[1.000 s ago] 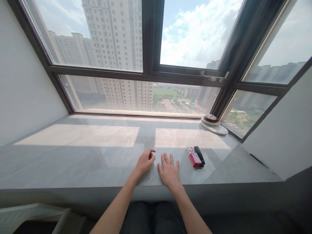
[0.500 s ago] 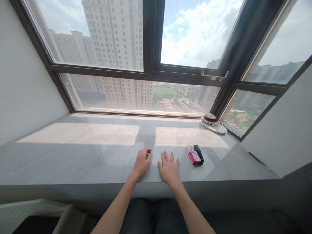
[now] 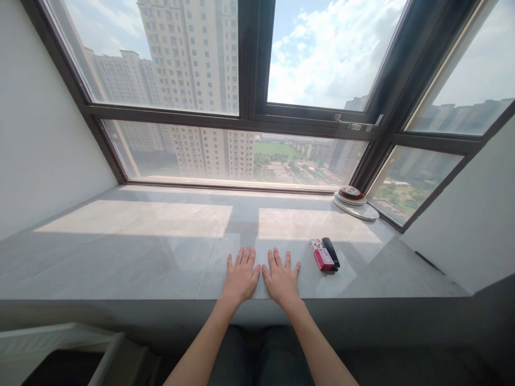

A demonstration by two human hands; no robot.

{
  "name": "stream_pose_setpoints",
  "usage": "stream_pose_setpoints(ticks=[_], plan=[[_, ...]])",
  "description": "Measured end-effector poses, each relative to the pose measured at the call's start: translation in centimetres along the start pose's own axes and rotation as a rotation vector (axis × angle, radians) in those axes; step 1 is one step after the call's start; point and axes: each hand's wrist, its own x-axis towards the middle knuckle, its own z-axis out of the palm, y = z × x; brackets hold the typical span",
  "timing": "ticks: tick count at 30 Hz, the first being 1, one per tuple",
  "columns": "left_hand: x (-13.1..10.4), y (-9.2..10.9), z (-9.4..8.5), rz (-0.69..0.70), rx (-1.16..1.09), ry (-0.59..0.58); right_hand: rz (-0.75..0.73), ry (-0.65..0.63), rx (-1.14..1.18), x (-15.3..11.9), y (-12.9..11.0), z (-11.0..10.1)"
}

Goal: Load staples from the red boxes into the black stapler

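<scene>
My left hand (image 3: 241, 274) lies palm down on the grey marble-patterned window sill (image 3: 132, 268), fingers spread, holding nothing. Beside it, my right hand (image 3: 280, 276) rests flat in the same way, its thumb close to the left thumb. To the right of my right hand is a small pink-and-white box (image 3: 322, 256). Against the box's right side lies a black stapler (image 3: 331, 253). Neither hand touches these two things.
A stack of plates or round discs (image 3: 354, 201) stands in the far right corner by the dark window frame (image 3: 306, 128). White walls close off both ends of the sill. A white piece of furniture (image 3: 60, 340) is at the lower left.
My left hand has turned from a curled, sideways pose to lying flat with its fingers spread. My right hand stays flat in about the same place. The view has shifted slightly.
</scene>
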Motion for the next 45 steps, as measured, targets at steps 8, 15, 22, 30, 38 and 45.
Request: stream_pose_setpoints(ticks=[8,15,22,30,38,45], plan=[[1.0,-0.1,0.0,-0.027,-0.014,-0.041,-0.141,0.11,0.362,1.5,4.0,-4.1],[1.1,-0.3,0.0,-0.018,-0.043,-0.032,0.328,0.287,0.347,4.5,18.3,-11.5],[1.2,-0.1,0.0,-0.024,-0.054,-0.019,0.322,0.04,0.696,3.7,20.2,-11.5],[1.2,-0.3,-0.8,-0.044,-0.225,-0.024,0.205,0.009,0.753,3.3,13.7,-8.5],[0.9,-0.6,-2.0,-0.116,-0.434,0.158,0.084,0.005,0.586,4.0,-1.1,-1.2],[-0.1,-0.4,-2.7,-0.301,-0.311,0.373,0.074,0.071,0.622,2.8,-1.1,-1.5]])
